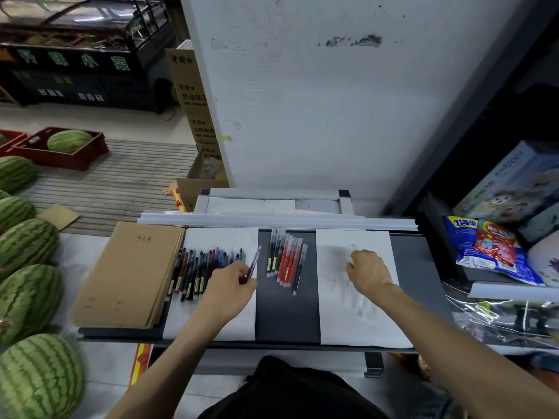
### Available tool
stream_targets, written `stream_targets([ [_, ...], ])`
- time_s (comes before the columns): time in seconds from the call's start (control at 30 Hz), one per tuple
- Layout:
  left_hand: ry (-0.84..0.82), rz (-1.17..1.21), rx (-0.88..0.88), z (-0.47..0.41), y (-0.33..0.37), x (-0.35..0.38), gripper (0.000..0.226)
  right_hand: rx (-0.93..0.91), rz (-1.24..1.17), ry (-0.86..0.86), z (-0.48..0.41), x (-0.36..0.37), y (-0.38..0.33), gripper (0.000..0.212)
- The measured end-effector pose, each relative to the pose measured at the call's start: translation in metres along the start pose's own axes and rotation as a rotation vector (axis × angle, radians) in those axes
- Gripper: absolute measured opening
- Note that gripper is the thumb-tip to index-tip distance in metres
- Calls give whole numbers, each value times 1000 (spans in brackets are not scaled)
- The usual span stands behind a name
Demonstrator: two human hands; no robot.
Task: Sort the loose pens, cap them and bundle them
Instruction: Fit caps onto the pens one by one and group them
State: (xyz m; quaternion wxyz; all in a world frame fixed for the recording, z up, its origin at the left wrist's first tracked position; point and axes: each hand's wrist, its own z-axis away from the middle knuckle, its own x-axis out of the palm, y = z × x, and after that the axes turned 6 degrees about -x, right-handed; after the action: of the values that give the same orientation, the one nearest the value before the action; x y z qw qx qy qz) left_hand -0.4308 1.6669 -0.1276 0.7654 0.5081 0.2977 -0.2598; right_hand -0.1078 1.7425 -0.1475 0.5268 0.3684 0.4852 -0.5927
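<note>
A person's two bare arms reach forward over a dark tray set on a table, seen from above.

The left hand pinches a purple pen near its lower end. The pen slants up and slightly to the right, its pale tip pointing away from the person. It hangs at the right edge of the left sheet of white paper.

Just left of that hand, loose pens lie side by side in a rough row on the same sheet. Their long axes run toward and away from the person, leaning a little right. Colours are mixed: dark, teal, red, purple.

Just right of the purple pen, on the bare dark strip between the two sheets, lies a sorted group: a few dark pens, then several red ones, then one dark pen. Clear caps point away. They lie parallel to the loose row. The left hand is much the nearer to this group; the held pen would only need to travel a little right and lie down along the same axis.

The right hand rests palm down on the right sheet, fingers curled under. I cannot tell whether it holds anything.

A brown notebook lies at the tray's left end. Watermelons line the left edge.
</note>
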Motion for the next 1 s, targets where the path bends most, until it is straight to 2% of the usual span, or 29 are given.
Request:
stream_targets([
  [0.1,-33,156,104,6,11,-3,17,-104,-304,59,7,-13,-11,32],
  [0.2,-81,277,177,15,31,-14,27,-114,-693,56,27,-34,-31,20],
  [0.37,-116,272,274,26,57,-30,26,-144,-1304,-18,65,-69,-62,13],
  [0.6,-135,229,415,41,71,-40,26,-282,-1331,38,87,-95,-77,13],
  [0.87,-108,205,422,44,74,-46,29,-330,-1225,77,83,-103,-77,17],
  [1.0,-93,206,407,43,70,-46,28,-262,-1443,65,80,-100,-76,11],
])
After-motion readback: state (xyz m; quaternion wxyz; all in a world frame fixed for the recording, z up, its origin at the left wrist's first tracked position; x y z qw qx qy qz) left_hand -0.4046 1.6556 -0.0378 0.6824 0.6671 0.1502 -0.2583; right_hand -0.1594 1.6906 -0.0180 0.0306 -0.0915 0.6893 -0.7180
